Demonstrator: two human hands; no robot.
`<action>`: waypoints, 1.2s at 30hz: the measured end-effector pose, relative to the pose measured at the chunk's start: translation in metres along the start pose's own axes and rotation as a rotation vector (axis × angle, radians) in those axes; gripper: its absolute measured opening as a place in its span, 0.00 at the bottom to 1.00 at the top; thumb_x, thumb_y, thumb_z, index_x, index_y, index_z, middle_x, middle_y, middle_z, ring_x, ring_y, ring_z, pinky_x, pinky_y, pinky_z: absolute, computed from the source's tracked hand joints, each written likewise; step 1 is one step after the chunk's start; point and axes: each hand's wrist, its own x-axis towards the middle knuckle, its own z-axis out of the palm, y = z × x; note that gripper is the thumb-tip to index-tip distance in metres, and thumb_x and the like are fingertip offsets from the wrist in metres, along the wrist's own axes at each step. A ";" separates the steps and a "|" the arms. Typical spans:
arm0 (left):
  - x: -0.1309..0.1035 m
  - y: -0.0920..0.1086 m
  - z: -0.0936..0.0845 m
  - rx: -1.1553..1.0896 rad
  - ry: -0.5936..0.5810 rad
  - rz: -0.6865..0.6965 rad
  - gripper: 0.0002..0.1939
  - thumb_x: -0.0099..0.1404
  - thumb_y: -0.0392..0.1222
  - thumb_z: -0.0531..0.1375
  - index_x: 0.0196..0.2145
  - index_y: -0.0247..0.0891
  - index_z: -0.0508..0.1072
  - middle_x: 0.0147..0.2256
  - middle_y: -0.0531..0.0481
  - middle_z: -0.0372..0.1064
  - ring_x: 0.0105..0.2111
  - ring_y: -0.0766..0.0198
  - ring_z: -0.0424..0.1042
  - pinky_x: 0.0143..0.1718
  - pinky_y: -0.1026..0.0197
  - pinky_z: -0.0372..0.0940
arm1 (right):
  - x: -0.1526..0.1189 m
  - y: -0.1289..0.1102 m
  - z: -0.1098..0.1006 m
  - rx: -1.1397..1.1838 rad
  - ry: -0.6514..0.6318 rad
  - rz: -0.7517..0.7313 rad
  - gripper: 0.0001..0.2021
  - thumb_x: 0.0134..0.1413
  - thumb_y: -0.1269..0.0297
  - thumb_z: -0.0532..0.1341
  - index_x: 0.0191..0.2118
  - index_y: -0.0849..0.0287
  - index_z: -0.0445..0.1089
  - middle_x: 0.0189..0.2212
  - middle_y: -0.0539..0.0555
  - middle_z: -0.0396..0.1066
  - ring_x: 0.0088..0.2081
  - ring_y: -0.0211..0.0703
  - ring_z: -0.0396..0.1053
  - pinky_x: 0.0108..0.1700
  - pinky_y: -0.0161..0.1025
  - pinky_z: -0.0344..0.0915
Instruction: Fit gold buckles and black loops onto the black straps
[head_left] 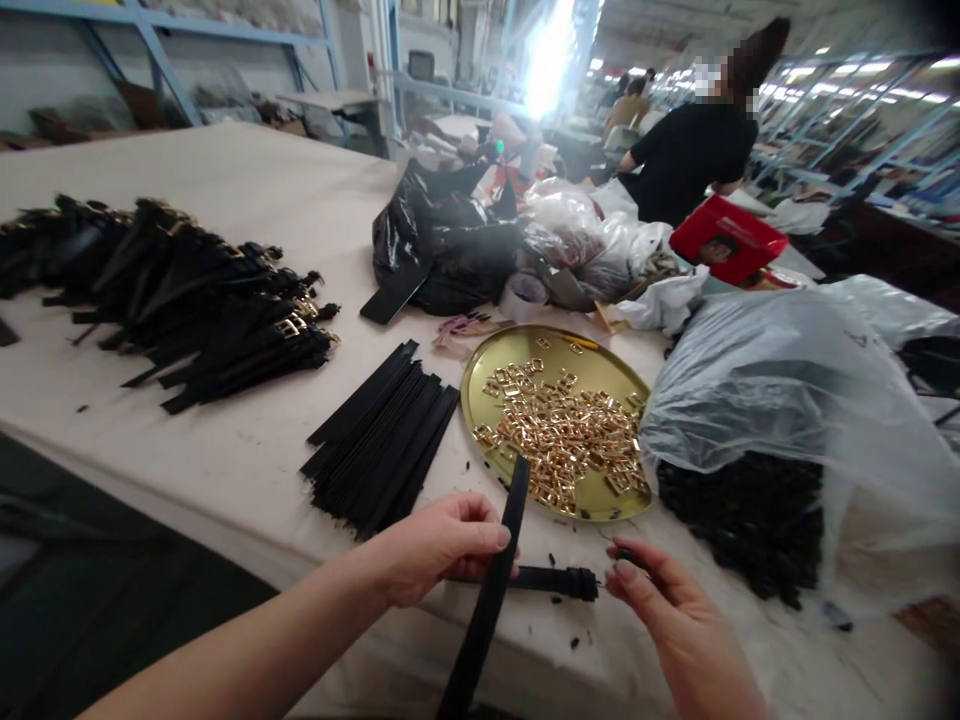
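Note:
My left hand (pixel 469 545) is closed on a long black strap (pixel 491 590), thumb on top. The strap slants from the bottom edge up toward the tray. Under it lies another black strap end (pixel 551 580) with thick bands near its tip; whether my left fingers also grip this one is hidden. My right hand (pixel 667 595), just right of that tip, pinches a small black piece (pixel 628 557) between thumb and fingers. Beyond my hands, a round gold tray (pixel 480 375) holds a heap of small gold buckles (pixel 566 435).
A stack of black straps (pixel 382 440) lies left of the tray, and a pile of buckled straps (pixel 180 300) farther left. At right, a clear plastic bag (pixel 780 370) spills small black pieces (pixel 742 520). Black bags (pixel 450 240) and a red box (pixel 727 240) stand behind; a person (pixel 694 150) is beyond.

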 end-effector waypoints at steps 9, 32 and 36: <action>-0.016 -0.023 0.026 0.179 -0.111 -0.014 0.12 0.47 0.38 0.58 0.28 0.37 0.57 0.22 0.56 0.67 0.22 0.68 0.69 0.24 0.68 0.59 | -0.030 -0.003 0.023 0.378 -0.156 -0.047 0.14 0.35 0.58 0.69 0.22 0.59 0.64 0.18 0.45 0.66 0.21 0.33 0.62 0.26 0.31 0.60; -0.058 -0.050 0.051 1.280 -0.009 0.527 0.11 0.62 0.44 0.49 0.31 0.39 0.68 0.27 0.52 0.67 0.27 0.65 0.64 0.26 0.66 0.53 | -0.101 0.006 0.019 0.201 -0.034 -0.300 0.12 0.42 0.55 0.64 0.24 0.59 0.68 0.24 0.50 0.69 0.28 0.39 0.65 0.33 0.35 0.60; -0.061 -0.056 0.053 1.439 -0.002 0.596 0.14 0.63 0.46 0.48 0.27 0.39 0.70 0.25 0.51 0.67 0.25 0.64 0.63 0.24 0.66 0.49 | -0.114 0.004 0.024 0.120 -0.020 -0.387 0.11 0.46 0.55 0.62 0.24 0.58 0.66 0.23 0.49 0.67 0.26 0.39 0.64 0.31 0.35 0.61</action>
